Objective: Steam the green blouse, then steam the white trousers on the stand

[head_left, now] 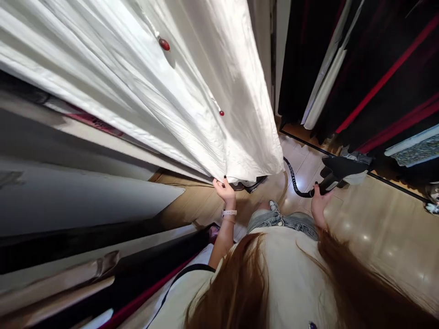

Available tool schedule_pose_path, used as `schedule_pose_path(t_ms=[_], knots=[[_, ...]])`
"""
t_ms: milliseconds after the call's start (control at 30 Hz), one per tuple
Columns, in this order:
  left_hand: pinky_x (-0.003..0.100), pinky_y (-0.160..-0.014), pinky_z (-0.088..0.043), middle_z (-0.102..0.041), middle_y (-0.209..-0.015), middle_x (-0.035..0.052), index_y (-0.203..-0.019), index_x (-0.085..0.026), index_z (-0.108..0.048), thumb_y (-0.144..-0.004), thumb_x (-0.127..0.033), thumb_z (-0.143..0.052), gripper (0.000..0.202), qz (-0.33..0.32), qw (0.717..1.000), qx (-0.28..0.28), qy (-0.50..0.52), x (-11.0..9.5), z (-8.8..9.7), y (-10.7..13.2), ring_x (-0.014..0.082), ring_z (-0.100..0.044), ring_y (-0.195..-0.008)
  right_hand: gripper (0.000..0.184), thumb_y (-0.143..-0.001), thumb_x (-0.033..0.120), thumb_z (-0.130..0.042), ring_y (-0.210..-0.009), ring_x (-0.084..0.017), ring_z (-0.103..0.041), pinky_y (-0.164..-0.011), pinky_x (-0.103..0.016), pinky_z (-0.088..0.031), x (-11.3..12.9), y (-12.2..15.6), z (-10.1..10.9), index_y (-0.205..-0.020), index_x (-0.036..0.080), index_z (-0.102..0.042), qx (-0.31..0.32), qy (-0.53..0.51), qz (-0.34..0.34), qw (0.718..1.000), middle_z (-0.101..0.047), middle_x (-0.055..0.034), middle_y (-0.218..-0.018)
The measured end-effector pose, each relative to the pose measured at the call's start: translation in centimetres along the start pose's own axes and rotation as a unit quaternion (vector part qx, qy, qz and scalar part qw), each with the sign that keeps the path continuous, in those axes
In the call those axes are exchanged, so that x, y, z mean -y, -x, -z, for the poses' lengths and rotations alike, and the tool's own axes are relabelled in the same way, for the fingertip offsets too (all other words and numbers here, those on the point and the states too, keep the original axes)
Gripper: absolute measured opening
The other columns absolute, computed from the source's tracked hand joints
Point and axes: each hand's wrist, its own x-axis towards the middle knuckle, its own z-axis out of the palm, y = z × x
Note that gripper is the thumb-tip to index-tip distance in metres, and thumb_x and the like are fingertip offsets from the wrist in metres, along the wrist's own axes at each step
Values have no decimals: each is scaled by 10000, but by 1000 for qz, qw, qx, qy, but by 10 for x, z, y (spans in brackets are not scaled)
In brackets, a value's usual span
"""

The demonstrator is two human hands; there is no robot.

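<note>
While the left hand (224,189) grips the white garment (171,91) hem, apparently tensioning it, the right hand (320,203) clasps the steamer head (339,173) rightward.

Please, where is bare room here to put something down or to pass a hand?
The glossy wooden floor is bare right of the right hand and its black steamer head, up to the black-and-red hanging clothes. A small strip lies left of the left hand. Under the white satin garment it is crowded.
</note>
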Motion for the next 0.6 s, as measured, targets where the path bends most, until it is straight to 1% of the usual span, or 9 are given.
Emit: schedule_pose_path(t_ms=[33, 100, 167, 233, 300, 367, 433, 500, 600], knots=[[273, -864, -478, -601, -886, 32, -1034, -183, -527, -919, -393, -627, 260, 3, 1000, -2, 17, 3, 11, 5, 159, -624, -905, 718, -714, 512, -697, -1189, -232, -583, -1124, -402, -439, 1, 2, -3, -1298, 249, -373, 10, -2, 4, 1000, -559, -92, -1332], [264, -827, -480, -601, -847, 20, -968, -179, -552, -877, -405, -674, 273, 15, 999, -8, 27, 9, 32, 13, 153, -618, -856, 706, -716, 505, -706, -1140, -214, -598, -1101, -387, -455, 4, 8, -8, -1287, 247, -382, 35, -2, 13, 999, -573, -71, -1286], [264, -794, -476, -598, -822, 13, -888, -177, -579, -824, -416, -723, 286, 31, 999, -21, 14, 15, 52, 18, 149, -600, -812, 666, -713, 497, -714, -1053, -198, -607, -1023, -370, -496, 4, 15, -10, -1246, 246, -402, 64, 1, 17, 998, -590, -55, -1202], [267, -775, -464, -599, -807, 7, -862, -174, -616, -793, -417, -746, 284, 36, 998, -46, -19, 18, 71, 22, 146, -574, -785, 607, -696, 494, -727, -940, -191, -597, -913, -363, -524, 4, 23, -11, -1164, 238, -437, 93, 12, 25, 995, -601, -35, -1063], [262, -732, -441, -586, -773, -6, -846, -172, -641, -770, -408, -764, 277, 35, 996, -66, -58, 17, 89, 26, 135, -533, -732, 569, -665, 498, -742, -836, -184, -562, -824, -364, -522, 2, 34, -12, -1084, 229, -468, 125, 33, 32, 991, -581, -6, -926], [251, -665, -407, -555, -730, -27, -828, -169, -640, -728, -396, -799, 294, 41, 994, -68, -74, 14, 106, 31, 115, -482, -659, 550, -656, 504, -743, -768, -173, -526, -771, -359, -508, 0, 49, -13, -1055, 216, -497, 169, 58, 46, 983, -557, 12, -855], [237, -625, -388, -534, -706, -42, -825, -170, -612, -692, -396, -827, 339, 55, 996, -44, -53, 11, 122, 37, 98, -464, -619, 545, -682, 504, -727, -742, -170, -512, -745, -352, -498, -1, 67, -13, -1088, 202, -526, 217, 84, 70, 970, -561, 11, -847], [226, -623, -407, -554, -715, -38, -843, -182, -563, -695, -418, -825, 383, 76, 997, 13, -13, 12, 137, 45, 98, -503, -624, 555, -719, 494, -711, -757, -180, -533, -742, -350, -496, -1, 87, -12, -1157, 195, -546, 261, 107, 102, 954, -592, -5, -882], [239, -661, -477, -623, -810, -6, -919, -207, -488, -730, -443, -782, 422, 110, 988, 102, 43, 20, 151, 58, 110, -575, -658, 573, -741, 472, -713, -837, -208, -591, -782, -362, -507, 4, 119, -8, -1223, 202, -561, 304, 122, 155, 932, -645, -37, -983]])
